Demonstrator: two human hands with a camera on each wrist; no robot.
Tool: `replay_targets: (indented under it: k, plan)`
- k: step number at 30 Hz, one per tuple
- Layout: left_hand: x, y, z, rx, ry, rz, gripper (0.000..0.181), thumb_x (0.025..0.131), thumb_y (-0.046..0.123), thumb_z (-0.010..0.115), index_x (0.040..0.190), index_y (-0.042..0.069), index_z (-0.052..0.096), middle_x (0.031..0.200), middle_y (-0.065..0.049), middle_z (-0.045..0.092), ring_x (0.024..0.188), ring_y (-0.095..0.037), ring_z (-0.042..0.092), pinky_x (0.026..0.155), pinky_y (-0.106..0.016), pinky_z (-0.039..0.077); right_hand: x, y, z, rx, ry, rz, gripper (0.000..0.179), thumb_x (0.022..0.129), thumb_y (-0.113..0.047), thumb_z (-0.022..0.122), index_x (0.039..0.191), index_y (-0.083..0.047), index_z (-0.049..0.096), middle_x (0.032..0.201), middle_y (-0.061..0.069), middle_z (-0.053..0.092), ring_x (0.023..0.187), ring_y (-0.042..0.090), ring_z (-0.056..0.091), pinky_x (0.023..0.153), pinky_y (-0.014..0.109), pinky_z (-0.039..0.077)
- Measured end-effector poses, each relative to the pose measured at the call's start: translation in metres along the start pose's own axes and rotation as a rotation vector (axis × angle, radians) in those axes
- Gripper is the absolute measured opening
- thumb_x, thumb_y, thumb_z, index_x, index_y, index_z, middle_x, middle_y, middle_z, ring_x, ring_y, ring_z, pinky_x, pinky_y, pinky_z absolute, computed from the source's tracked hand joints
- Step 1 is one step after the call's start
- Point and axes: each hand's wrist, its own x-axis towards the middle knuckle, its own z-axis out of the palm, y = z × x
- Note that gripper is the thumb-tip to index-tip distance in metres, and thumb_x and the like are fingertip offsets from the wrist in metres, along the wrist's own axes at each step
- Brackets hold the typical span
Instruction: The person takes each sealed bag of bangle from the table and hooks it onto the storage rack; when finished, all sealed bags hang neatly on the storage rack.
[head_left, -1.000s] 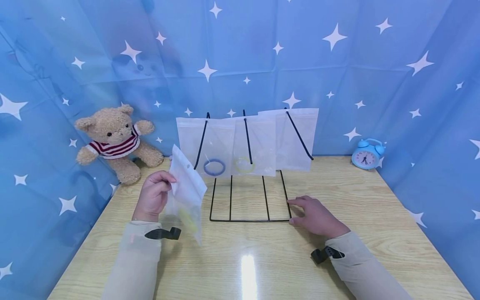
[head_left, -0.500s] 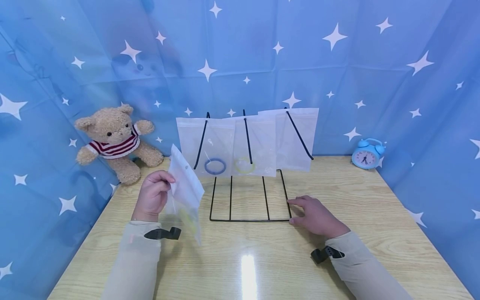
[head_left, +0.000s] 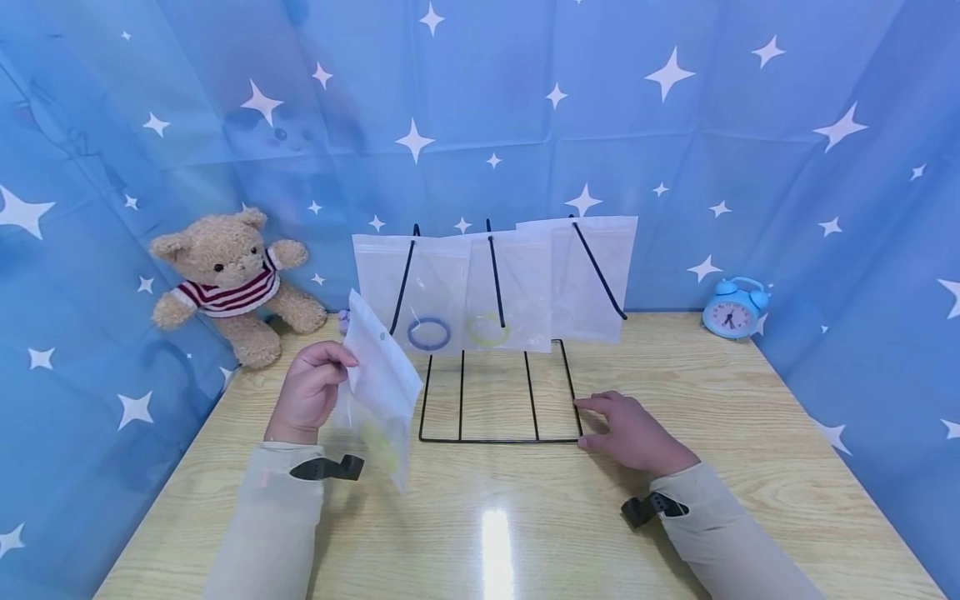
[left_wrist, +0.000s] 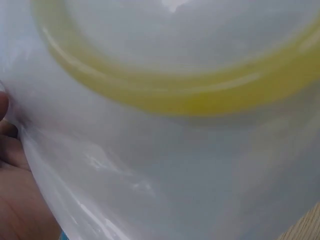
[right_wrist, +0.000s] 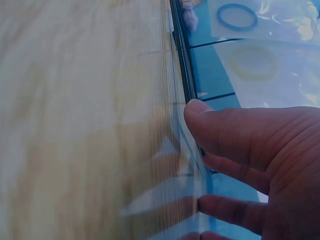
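In the head view my left hand (head_left: 303, 392) pinches the side edge of a frosted plastic zip bag (head_left: 382, 375), held up left of the black wire display rack (head_left: 480, 442). A yellow ring (left_wrist: 195, 100) inside that bag fills the top of the left wrist view. The bag has a small hang hole near its top. My right hand (head_left: 630, 429) rests at the rack's front right corner, index fingertip at the side bar and thumb at the front. Up close, its thumb (right_wrist: 202, 117) presses on the dark bar.
Three bags hang from the rack's prongs: one with a blue ring (head_left: 429, 333), one with a pale yellow ring (head_left: 487, 332), and a right-hand bag (head_left: 600, 258). A teddy bear (head_left: 225, 275) sits back left. A blue alarm clock (head_left: 731, 312) stands back right on the wooden table (head_left: 697, 383).
My left hand and its bag shift slightly left, then right toward the rack's left prong. My right hand and the rack stay in place.
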Motion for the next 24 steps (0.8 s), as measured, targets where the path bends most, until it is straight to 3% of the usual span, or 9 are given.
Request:
replay_targets:
  k: [24]
  plan:
    - [0.0002,0.006,0.0049,0.009,-0.026,-0.034,0.063,0.08,-0.026,0.033,0.09,0.013,0.082,0.095,0.004,0.076,0.091,-0.008,0.065,0.078,-0.02,0.053,-0.0003,0.0003,0.0,0.007,-0.001,0.01,0.063,0.094,-0.029,0.081,0.149,-0.009,0.06,0.151,0.027,0.052,0.138,0.053,0.049,0.11,0.067,0.045]
